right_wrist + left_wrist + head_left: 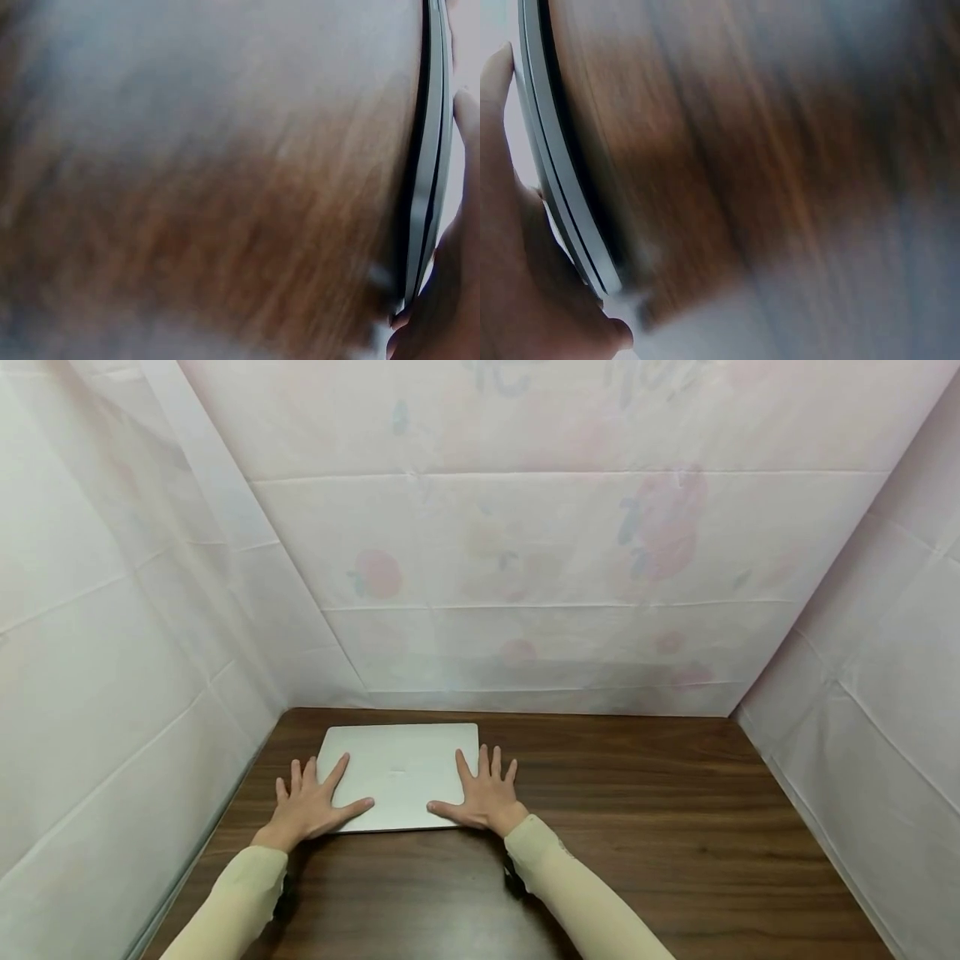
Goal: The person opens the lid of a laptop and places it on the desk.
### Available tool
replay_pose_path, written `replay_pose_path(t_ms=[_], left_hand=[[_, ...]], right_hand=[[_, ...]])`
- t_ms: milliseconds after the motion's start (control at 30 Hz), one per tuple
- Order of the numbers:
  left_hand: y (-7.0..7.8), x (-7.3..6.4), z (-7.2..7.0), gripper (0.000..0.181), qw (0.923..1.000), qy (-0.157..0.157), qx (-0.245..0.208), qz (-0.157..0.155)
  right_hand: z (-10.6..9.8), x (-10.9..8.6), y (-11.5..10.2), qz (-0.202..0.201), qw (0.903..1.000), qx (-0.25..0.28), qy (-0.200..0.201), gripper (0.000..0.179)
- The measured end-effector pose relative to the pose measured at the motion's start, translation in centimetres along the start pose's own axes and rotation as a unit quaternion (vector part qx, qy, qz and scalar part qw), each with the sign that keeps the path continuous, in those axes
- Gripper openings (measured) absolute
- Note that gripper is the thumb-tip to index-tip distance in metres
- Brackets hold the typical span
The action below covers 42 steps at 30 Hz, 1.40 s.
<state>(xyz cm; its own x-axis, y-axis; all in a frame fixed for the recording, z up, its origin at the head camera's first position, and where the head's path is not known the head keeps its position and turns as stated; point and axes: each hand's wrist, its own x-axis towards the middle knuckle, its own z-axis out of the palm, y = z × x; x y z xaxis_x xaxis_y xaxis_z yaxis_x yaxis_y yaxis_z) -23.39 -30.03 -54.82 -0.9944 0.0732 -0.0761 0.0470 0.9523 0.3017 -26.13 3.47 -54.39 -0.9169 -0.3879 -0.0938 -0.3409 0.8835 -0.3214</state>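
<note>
A closed silver laptop (397,760) lies flat on the brown wooden table, toward its back left. My left hand (306,806) is at its left front corner, fingers spread, with thumb and index finger lying over the lid. At the opposite front corner my right hand (483,797) mirrors it, thumb and index finger on the lid and the other fingers beyond the right edge. In the left wrist view the laptop's thin grey front edge (566,172) runs beside the left hand (525,247). The right wrist view shows that same edge (427,165) by the right hand (450,285).
The wood-grain table (637,827) stretches to the right of the laptop and in front of it. Pale fabric sheets with faint fruit prints hang behind the table (525,543) and along its left and right sides. A dark device (513,878) sits under the right wrist.
</note>
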Motion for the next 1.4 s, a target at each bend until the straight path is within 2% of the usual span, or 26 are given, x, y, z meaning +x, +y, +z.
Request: replay_pose_path(t_ms=[500, 933, 1400], left_hand=[[-0.9, 0.5, -0.3, 0.111, 0.9992, -0.016, -0.037, 0.002], [0.3, 0.5, -0.6, 0.114, 0.9991, -0.028, -0.032, -0.004], [1.2, 0.8, 0.2, 0.115, 0.9989, -0.028, -0.037, 0.005]], right_hand=[[0.4, 0.5, 0.2, -0.002, 1.0, 0.003, -0.004, 0.107], [0.1, 0.3, 0.4, -0.003, 1.0, -0.005, 0.0, 0.106], [0.0, 0.2, 1.6, 0.0, 1.0, -0.007, -0.004, 0.108]])
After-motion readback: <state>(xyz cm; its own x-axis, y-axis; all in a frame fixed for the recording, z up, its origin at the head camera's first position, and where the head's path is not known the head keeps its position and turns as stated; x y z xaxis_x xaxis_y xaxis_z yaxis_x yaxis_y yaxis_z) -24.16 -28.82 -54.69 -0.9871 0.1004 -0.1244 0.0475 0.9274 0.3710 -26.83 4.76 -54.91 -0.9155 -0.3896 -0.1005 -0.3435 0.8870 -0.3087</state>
